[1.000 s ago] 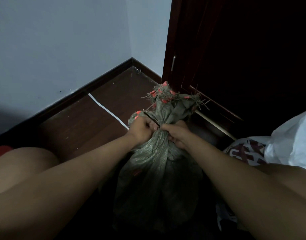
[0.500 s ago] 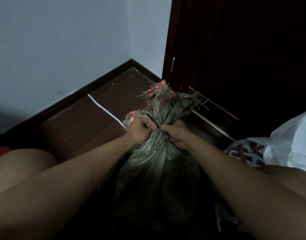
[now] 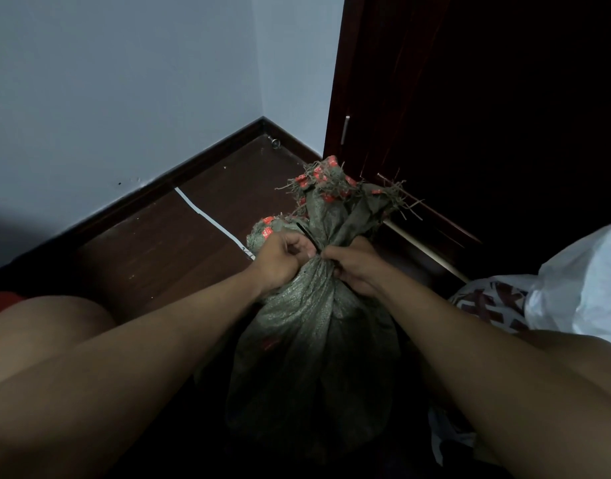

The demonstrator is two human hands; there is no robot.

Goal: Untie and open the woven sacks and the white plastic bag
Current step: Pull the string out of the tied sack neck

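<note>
Early going: left hand [image 3: 279, 259] and right hand [image 3: 354, 267] both clench the green sack [image 3: 314, 326] at its still-tied neck (knot hidden); white bag [image 3: 587, 281], at three o'clock, untouched.

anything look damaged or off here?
Mostly normal. The woven sack has a frayed top edge, loose strands sticking out above the neck that the left hand and right hand grip. A white strip lies loose on the floor.
</note>
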